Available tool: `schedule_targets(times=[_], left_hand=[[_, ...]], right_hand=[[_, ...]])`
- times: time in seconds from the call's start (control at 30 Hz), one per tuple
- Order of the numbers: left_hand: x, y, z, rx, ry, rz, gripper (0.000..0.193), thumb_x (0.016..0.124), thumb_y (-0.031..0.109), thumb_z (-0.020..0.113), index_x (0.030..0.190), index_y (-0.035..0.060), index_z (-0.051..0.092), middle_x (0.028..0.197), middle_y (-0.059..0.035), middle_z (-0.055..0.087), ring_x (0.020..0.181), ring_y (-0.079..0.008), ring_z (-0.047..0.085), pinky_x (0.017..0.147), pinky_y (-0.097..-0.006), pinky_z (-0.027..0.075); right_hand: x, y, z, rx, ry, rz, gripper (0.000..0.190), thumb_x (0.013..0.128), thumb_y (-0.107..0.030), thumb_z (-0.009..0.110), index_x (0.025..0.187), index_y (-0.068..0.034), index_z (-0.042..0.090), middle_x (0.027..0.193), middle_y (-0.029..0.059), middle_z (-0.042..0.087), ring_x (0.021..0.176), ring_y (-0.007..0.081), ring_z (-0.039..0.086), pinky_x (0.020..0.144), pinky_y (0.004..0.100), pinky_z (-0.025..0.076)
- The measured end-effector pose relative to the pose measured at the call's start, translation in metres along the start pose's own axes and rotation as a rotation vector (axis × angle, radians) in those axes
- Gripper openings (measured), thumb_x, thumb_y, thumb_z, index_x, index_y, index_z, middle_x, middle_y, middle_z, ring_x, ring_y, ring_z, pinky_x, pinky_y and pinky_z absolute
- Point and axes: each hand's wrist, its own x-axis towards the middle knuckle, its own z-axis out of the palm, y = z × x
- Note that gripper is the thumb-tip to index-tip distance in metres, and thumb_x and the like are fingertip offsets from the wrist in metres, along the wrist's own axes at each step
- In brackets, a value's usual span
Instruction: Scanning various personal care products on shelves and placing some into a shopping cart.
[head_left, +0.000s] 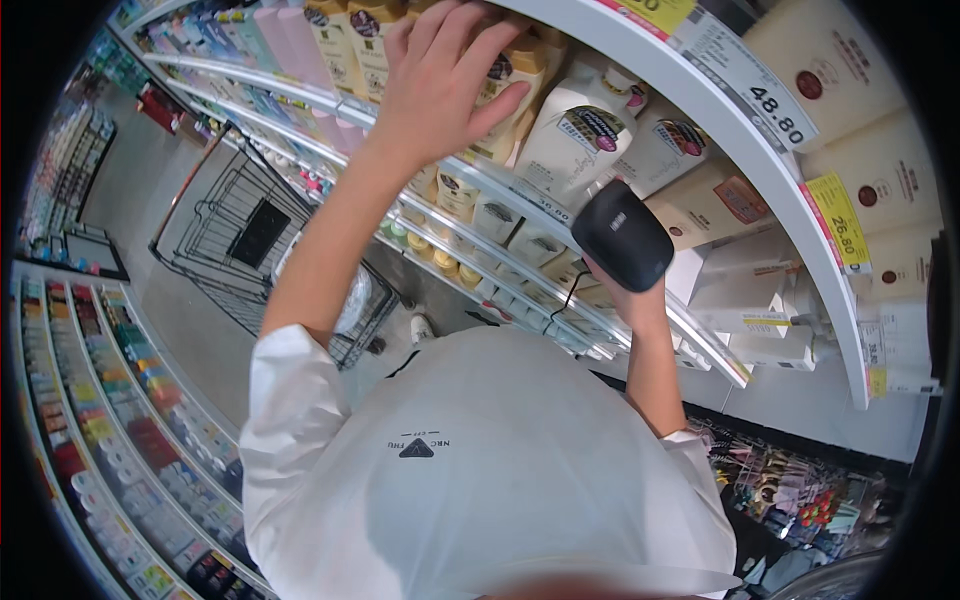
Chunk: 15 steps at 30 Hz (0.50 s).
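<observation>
My left hand (450, 82) reaches into the shelf with its fingers spread over cream-yellow pump or shampoo-type bottles (514, 67). Its thumb stands apart, and whether the fingertips touch a bottle is hidden. A large white bottle (577, 135) with a dark label stands just right of it. Lower down, my right hand (628, 296) grips a black rounded handheld device (624, 234), which hides most of the fingers. A thin black cord (568, 304) shows beside that hand. Behind the device are a white bottle (664, 154) and a cream box (709, 199).
A white shelf edge (720, 112) with price tags curves above the bottles. Lower shelves (480, 225) hold more bottles. A wire shopping cart (225, 232) stands in the aisle to my left, with a clear-wrapped item inside. Another stocked shelf (127, 420) runs along the far left.
</observation>
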Motion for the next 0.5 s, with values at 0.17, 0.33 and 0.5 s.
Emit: schedule_targets(times=[0.17, 0.33, 0.5], left_hand=[[0.02, -0.017, -0.012, 0.071, -0.215, 0.218, 0.058, 0.086, 0.044, 0.068, 0.132, 0.0106, 0.058, 0.133, -0.0134, 0.054, 0.124, -0.032, 0.045, 0.101, -0.0485, 0.029], [0.03, -0.026, -0.007, -0.047, -0.255, 0.293, 0.051, 0.095, 0.041, 0.059, 0.138, 0.0124, 0.056, 0.134, -0.0123, 0.056, 0.128, -0.0309, 0.047, 0.099, -0.0541, 0.029], [0.032, -0.032, -0.004, -0.143, -0.513, 0.189, 0.049, 0.099, 0.04, 0.053, 0.139, 0.0111, 0.055, 0.131, -0.0175, 0.06, 0.124, -0.0327, 0.056, 0.1, -0.0582, 0.03]], right_hand=[[-0.031, 0.005, 0.0, 0.311, -0.132, 0.078, 0.082, 0.081, 0.02, 0.058, 0.155, -0.009, 0.035, 0.164, 0.0125, 0.028, 0.142, 0.0276, 0.044, 0.11, 0.0365, 0.044], [-0.046, 0.019, 0.012, 0.316, -0.161, 0.128, 0.083, 0.08, 0.02, 0.06, 0.155, -0.006, 0.034, 0.165, 0.0135, 0.025, 0.143, 0.0305, 0.043, 0.113, 0.039, 0.041], [-0.044, 0.012, 0.016, 0.148, -0.18, 0.072, 0.079, 0.081, 0.016, 0.063, 0.153, -0.004, 0.037, 0.164, 0.014, 0.03, 0.139, 0.0273, 0.049, 0.111, 0.0362, 0.042]])
